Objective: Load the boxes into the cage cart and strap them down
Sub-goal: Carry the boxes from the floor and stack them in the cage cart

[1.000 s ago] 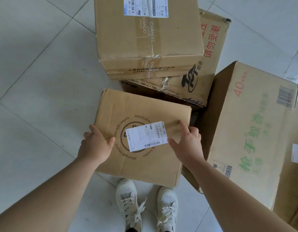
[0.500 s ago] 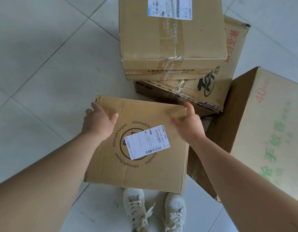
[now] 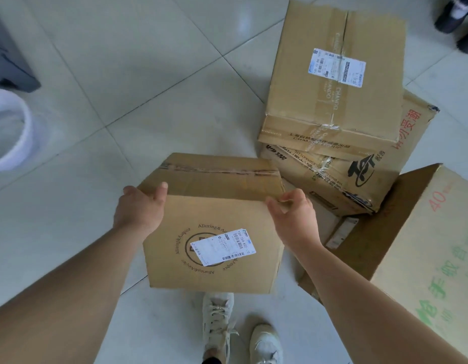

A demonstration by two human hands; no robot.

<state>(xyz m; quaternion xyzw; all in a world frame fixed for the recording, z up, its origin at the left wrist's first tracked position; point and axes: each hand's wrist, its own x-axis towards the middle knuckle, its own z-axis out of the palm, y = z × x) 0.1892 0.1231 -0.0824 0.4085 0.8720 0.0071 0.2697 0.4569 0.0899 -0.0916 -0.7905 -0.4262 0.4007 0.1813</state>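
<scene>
I hold a small brown cardboard box (image 3: 214, 269) with a round logo and a white shipping label, tilted up off the floor above my shoes. My left hand (image 3: 139, 210) grips its upper left corner and my right hand (image 3: 293, 218) grips its upper right corner. Beyond it, a taped box with a white label (image 3: 335, 82) lies on top of another printed box (image 3: 359, 174). A large box with green lettering (image 3: 432, 258) stands at the right. No cage cart or strap is in view.
The floor is pale tile (image 3: 149, 88). A white round bin (image 3: 9, 130) stands at the left edge, with a dark object (image 3: 9, 61) behind it. Another person's dark shoes (image 3: 456, 22) show at the top right.
Both hands slid up to the small box's far corners and lifted it, tipping its taped far face into view. The camera view swung left, so the other boxes now sit further right.
</scene>
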